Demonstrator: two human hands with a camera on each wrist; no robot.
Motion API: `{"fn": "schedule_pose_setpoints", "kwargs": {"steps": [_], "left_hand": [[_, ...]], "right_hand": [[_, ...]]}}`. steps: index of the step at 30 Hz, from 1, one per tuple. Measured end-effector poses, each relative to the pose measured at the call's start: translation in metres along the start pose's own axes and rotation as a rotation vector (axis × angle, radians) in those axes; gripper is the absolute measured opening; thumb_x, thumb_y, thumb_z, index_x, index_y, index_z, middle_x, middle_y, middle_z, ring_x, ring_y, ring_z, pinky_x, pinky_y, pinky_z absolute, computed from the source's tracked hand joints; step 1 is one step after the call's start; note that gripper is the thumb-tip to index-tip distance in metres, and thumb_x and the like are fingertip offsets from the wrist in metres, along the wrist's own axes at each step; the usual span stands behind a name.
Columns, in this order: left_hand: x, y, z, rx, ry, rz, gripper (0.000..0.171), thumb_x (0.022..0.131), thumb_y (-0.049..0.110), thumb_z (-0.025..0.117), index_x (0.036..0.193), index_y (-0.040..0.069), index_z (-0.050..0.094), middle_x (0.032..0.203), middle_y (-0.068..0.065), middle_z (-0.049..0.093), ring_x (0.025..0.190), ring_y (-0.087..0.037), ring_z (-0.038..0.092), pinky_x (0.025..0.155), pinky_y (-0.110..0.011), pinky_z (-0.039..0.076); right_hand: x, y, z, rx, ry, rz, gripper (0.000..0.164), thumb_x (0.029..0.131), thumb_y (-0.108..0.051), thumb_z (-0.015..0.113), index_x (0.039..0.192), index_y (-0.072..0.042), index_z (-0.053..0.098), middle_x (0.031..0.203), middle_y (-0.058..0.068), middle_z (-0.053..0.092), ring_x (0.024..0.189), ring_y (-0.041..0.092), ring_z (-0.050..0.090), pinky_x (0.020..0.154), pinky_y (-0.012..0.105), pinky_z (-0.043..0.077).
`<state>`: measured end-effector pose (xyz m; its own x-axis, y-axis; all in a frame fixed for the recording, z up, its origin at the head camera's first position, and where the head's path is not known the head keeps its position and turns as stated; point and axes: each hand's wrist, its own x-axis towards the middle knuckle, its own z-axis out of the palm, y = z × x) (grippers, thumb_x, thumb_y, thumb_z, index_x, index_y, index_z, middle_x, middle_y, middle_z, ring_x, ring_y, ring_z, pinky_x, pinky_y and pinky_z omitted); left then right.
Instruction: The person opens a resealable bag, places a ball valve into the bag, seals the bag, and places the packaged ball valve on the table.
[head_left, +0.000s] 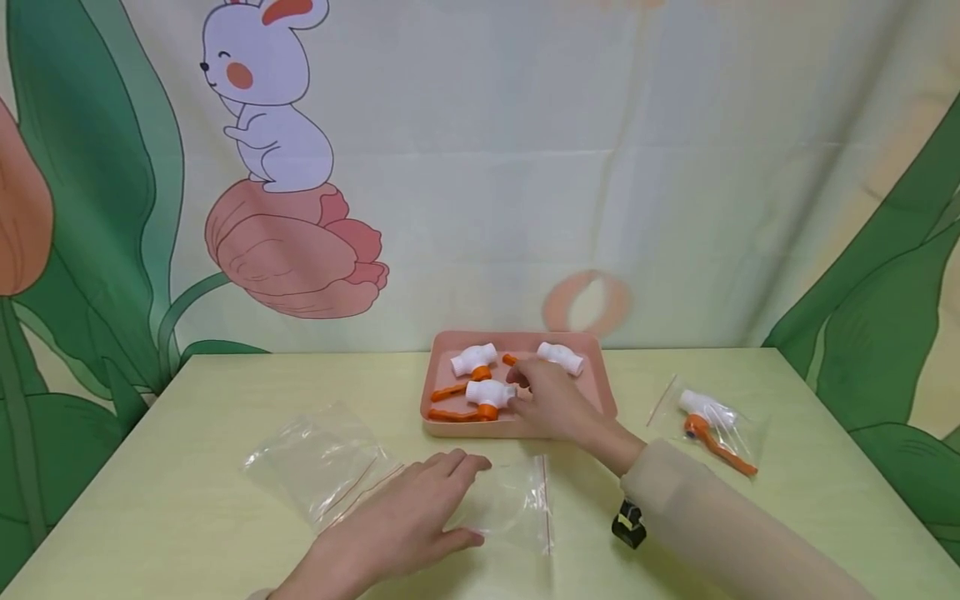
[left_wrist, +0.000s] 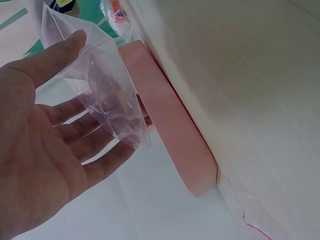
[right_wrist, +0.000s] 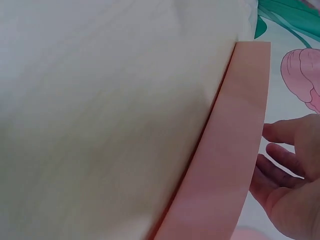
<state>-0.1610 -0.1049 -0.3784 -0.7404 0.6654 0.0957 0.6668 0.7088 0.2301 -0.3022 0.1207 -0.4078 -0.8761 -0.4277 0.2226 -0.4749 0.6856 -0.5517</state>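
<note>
My left hand point(head_left: 405, 517) hovers palm down, thumb apart from the fingers, at a clear zip bag point(head_left: 502, 504). In the left wrist view this plastic bag point(left_wrist: 107, 85) lies between the thumb and the spread fingers, touching them. My right hand point(head_left: 555, 400) reaches into a pink tray point(head_left: 450, 429), its thumb and fingers around the end of a white ball valve point(head_left: 487, 393) with an orange lever. In the right wrist view the right hand point(right_wrist: 292, 175) is loosely bent behind the tray wall point(right_wrist: 220, 145), which hides what lies at the fingertips.
Two more white valves, one at the tray's left point(head_left: 474, 360) and one at its back right point(head_left: 560, 357), lie inside. Flat clear bags point(head_left: 322, 458) are on the table's left. A bagged valve point(head_left: 712, 421) lies at the right. A printed curtain point(head_left: 480, 167) hangs behind the table.
</note>
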Motion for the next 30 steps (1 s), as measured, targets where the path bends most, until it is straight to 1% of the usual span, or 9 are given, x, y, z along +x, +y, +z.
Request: {"fn": "schedule_pose_setpoints", "kwargs": {"steps": [3,6,10,13,15,18,22,27,30], "left_hand": [[0.000,0.000,0.001,-0.003,-0.003,0.002,0.065,0.090,0.037,0.081,0.140,0.006,0.053,0.130,-0.004,0.060,0.117,-0.022,0.058,0.097,-0.043,0.051],[0.000,0.000,0.002,-0.008,-0.008,0.001,0.065,0.090,0.037,0.081,0.140,0.006,0.053,0.130,-0.003,0.059,0.118,-0.022,0.058,0.097,-0.044,0.051],[0.000,0.000,0.002,-0.015,-0.011,-0.001,0.064,0.090,0.036,0.081,0.139,0.006,0.053,0.130,-0.003,0.059,0.118,-0.021,0.057,0.097,-0.044,0.051],[0.000,0.001,0.002,-0.020,-0.012,0.000,0.064,0.090,0.036,0.081,0.139,0.006,0.053,0.130,-0.004,0.059,0.118,-0.021,0.057,0.097,-0.044,0.051],[0.000,0.000,0.002,-0.022,-0.015,0.000,0.064,0.090,0.036,0.081,0.140,0.006,0.053,0.130,-0.004,0.059,0.119,-0.021,0.057,0.098,-0.044,0.051],[0.000,0.000,0.002,-0.021,-0.018,0.002,0.064,0.090,0.036,0.081,0.140,0.006,0.053,0.131,-0.005,0.059,0.119,-0.021,0.057,0.098,-0.044,0.051],[0.000,0.000,0.002,-0.019,-0.024,0.001,0.064,0.090,0.036,0.081,0.140,0.006,0.052,0.131,-0.005,0.059,0.120,-0.022,0.057,0.098,-0.044,0.050],[0.000,-0.001,0.002,-0.023,-0.033,-0.001,0.065,0.091,0.036,0.081,0.140,0.006,0.052,0.132,-0.005,0.059,0.121,-0.021,0.056,0.100,-0.044,0.050],[0.000,-0.001,0.003,-0.026,-0.034,-0.004,0.065,0.091,0.036,0.081,0.140,0.006,0.052,0.132,-0.005,0.059,0.121,-0.021,0.056,0.100,-0.044,0.049]], "right_hand": [[0.004,-0.001,-0.001,-0.013,-0.041,0.055,0.024,0.090,-0.004,0.073,0.113,0.000,0.067,0.106,0.009,0.067,0.095,0.028,0.059,0.087,0.041,0.053],[0.007,-0.003,-0.001,-0.009,-0.076,0.105,0.029,0.091,-0.006,0.077,0.117,-0.001,0.066,0.107,0.007,0.066,0.096,0.026,0.059,0.088,0.039,0.054],[0.012,-0.002,0.004,-0.038,-0.100,0.086,0.028,0.089,-0.008,0.081,0.111,-0.003,0.065,0.099,0.006,0.064,0.089,0.022,0.057,0.082,0.035,0.052],[0.015,-0.003,0.006,-0.063,-0.102,0.068,0.024,0.088,-0.007,0.081,0.105,-0.003,0.064,0.095,0.006,0.061,0.084,0.020,0.054,0.077,0.033,0.050],[0.016,-0.004,0.006,-0.068,-0.105,0.072,0.023,0.088,-0.005,0.081,0.103,-0.003,0.063,0.094,0.007,0.061,0.082,0.021,0.054,0.075,0.033,0.049],[0.016,-0.005,0.006,-0.062,-0.106,0.083,0.024,0.088,-0.003,0.080,0.103,-0.002,0.062,0.094,0.008,0.061,0.082,0.021,0.054,0.075,0.033,0.049],[0.016,-0.004,0.007,-0.047,-0.114,0.077,0.025,0.088,-0.001,0.079,0.105,-0.001,0.061,0.093,0.007,0.061,0.082,0.021,0.054,0.075,0.033,0.050],[0.016,-0.003,0.010,-0.053,-0.117,0.051,0.023,0.088,0.001,0.077,0.105,-0.001,0.061,0.085,0.006,0.059,0.075,0.020,0.053,0.068,0.030,0.045],[0.015,-0.003,0.011,-0.062,-0.103,0.049,0.024,0.088,0.002,0.077,0.105,-0.001,0.061,0.086,0.007,0.060,0.076,0.020,0.054,0.069,0.031,0.047]]}}
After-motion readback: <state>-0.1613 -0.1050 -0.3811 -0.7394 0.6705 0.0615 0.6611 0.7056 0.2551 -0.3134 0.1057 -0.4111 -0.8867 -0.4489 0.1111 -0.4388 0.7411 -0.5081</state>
